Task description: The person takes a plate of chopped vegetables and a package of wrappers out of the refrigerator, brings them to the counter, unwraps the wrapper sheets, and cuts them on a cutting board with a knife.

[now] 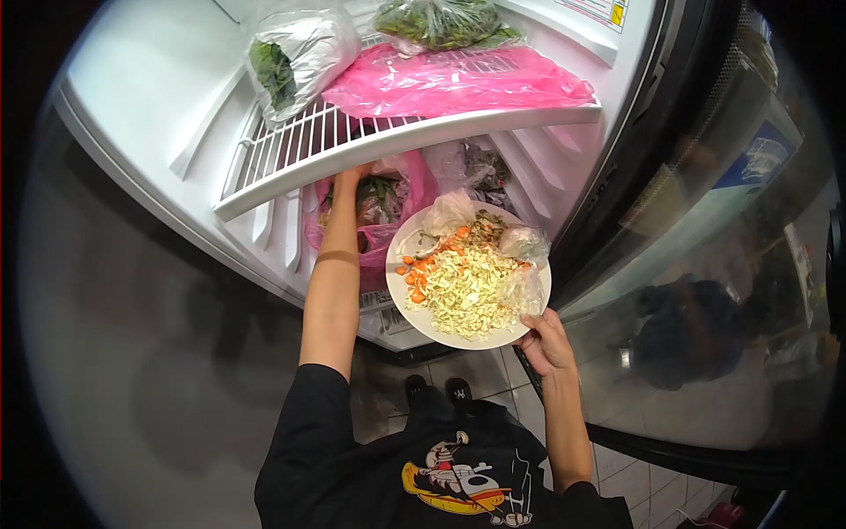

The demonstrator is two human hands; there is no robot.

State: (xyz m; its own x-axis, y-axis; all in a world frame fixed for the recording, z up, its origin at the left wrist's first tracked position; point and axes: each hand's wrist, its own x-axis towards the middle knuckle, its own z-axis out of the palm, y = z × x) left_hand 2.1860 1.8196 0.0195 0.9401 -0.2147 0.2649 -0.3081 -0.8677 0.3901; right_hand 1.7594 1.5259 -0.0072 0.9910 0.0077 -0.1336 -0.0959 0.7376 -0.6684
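"What's the right hand [548, 342] doing?"
"Its grip is pinching the plate [428, 324] by its rim; the plate is hanging before the fridge [176, 66], carrying pale shreds [467, 289]."
"And the left hand [353, 173]?"
"It's hiding partly under the shelf [397, 139], by the lower pink bag [422, 181]; how open that grip is, or what it's holding, I can't tell."
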